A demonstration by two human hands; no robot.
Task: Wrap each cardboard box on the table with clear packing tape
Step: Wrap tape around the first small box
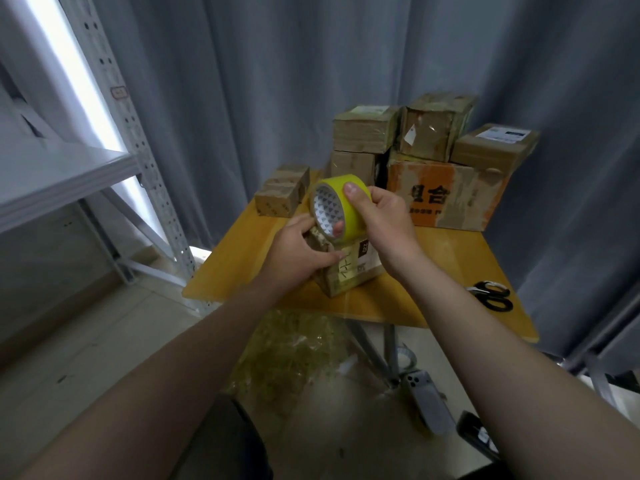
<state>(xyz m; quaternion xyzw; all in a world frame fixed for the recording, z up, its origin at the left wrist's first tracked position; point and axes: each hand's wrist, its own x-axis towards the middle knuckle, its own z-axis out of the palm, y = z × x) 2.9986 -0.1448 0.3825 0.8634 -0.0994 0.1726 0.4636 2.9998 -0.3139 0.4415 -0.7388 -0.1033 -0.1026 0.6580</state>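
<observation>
So the box point(349, 271) being worked on sat in the middle of the frame, near the front edge of the desk point(443, 268), with the yellowish tape roll point(341, 206) held right on top of it. The right hand point(384, 220) was clamped on the roll, thumb over the outer rim and a finger hooked through the core. The left hand point(298, 251) gripped the box's upper left corner, fingers point(303, 223) curled round it to steady it. I couldn't tell where the loose end of the tape was, or whether it was stuck down yet. My guess at the risks: if the left hand let go while the roll got pulled, that small box would probably tip or skid toward the desk edge. The tape could also fold back on itself and wrinkle if pulled at an angle. The scissors point(491, 295) lay at the lower right of the desk, well apart, so cutting meant freeing a hand. The other boxes point(433, 161) were piled at the back, upper right.
</observation>
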